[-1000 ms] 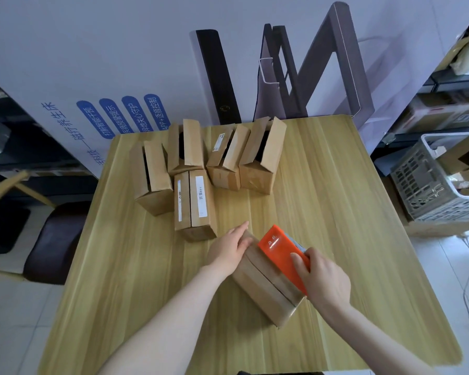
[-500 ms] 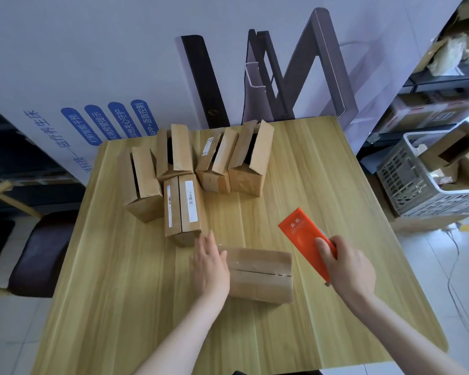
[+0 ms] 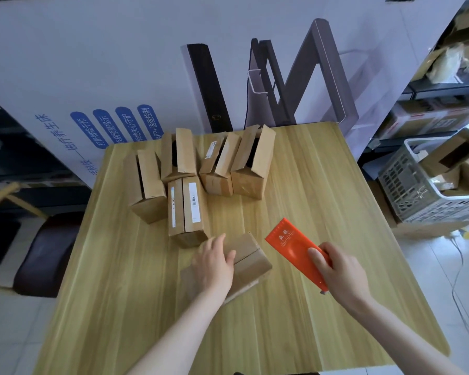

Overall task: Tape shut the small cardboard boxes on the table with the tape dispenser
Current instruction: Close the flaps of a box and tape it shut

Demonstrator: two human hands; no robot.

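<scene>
Boxes (image 3: 252,257) number 6, with 1 tape dispenser (image 3: 290,249)

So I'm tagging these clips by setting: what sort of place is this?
Likely a stockroom or packing area: small cardboard boxes line a wooden table, the right hand grips a tape dispenser, and shelving with more cartons stands beside a plastic basket.
</scene>
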